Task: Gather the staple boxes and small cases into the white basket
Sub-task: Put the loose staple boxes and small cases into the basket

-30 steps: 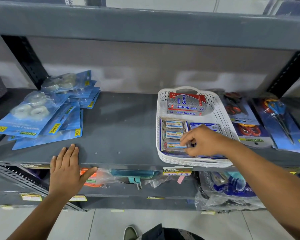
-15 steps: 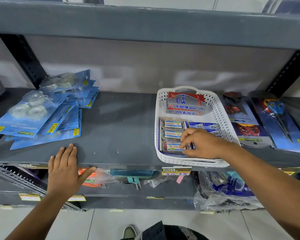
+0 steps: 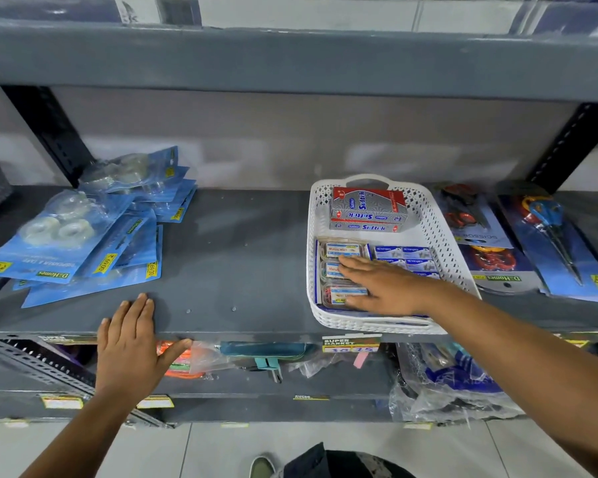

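— Item one, the white basket?

— White basket (image 3: 442,236), right of centre in the frame, on the grey shelf (image 3: 235,257). Its long axis runs from the shelf's front edge toward the back wall, handle at the far end.

— Contents?

— Far end: one red and grey staple box (image 3: 368,210), long axis across the basket, lettering upside down to me. Near left: three small clear cases (image 3: 342,251) in a column front to back, each lying crosswise. Near right: blue staple boxes (image 3: 406,255), also crosswise, partly under my wrist.

— Your hands?

— My right hand (image 3: 380,288) lies inside the basket, palm down, fingers (image 3: 351,262) spread flat and pointing toward the left of the frame. It rests over the middle and nearest cases; it grips nothing. My left hand (image 3: 132,343) is at lower left, open and flat on the shelf's front edge, thumb hooked over the lip, holding nothing.

— Basket relative to hands?

— It surrounds the right hand; it is well apart from the left, with bare shelf between.

— Other stock?

— Blue tape packs (image 3: 73,236) heaped at left of the frame; scissors packs (image 3: 546,236) just right of the basket; bagged goods (image 3: 439,384) on the lower shelf.
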{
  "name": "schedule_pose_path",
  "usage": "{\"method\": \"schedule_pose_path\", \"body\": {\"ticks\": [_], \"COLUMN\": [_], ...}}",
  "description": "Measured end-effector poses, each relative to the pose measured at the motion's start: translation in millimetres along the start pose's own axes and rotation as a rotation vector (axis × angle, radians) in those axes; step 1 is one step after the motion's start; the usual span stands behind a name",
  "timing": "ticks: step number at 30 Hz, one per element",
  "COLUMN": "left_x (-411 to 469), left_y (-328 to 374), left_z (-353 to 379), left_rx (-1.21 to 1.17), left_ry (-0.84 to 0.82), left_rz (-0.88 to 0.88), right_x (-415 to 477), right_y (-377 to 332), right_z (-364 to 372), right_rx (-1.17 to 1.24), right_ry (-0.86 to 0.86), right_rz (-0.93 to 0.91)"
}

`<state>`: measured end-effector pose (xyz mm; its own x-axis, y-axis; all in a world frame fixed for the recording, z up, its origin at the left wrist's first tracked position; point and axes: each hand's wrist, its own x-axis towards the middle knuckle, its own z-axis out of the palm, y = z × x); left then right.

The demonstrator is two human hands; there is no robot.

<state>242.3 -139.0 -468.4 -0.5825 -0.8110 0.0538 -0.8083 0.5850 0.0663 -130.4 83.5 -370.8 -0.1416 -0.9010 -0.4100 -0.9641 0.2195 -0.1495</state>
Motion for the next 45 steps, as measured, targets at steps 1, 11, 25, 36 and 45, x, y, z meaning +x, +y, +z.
{"method": "schedule_pose_path", "body": {"ticks": [1,11,25,36,45], "left_x": [-1,0,83,89,87], "left_y": [0,13,281,294,291], "left_z": [0,-12,-102,-91,-91], "left_rx": [-0.002,-0.151,0.163,0.447,0.375], "left_ry": [-0.001,0.024,-0.316,-0.481,-0.476], "left_rz": [-0.001,-0.009,0.728,0.714,0.698], "right_x": [2,4,-44,-39,-34], "right_y": [0,9,62,61,53], "right_z": [-1,-10,-33,-26,-3], "right_rx": [-0.012,0.096,-0.061,-0.156,0.063], "right_ry": [0.028,0.096,-0.174,-0.308,-0.114], "right_rz": [-0.014,0.08,0.253,0.255,0.284]}}
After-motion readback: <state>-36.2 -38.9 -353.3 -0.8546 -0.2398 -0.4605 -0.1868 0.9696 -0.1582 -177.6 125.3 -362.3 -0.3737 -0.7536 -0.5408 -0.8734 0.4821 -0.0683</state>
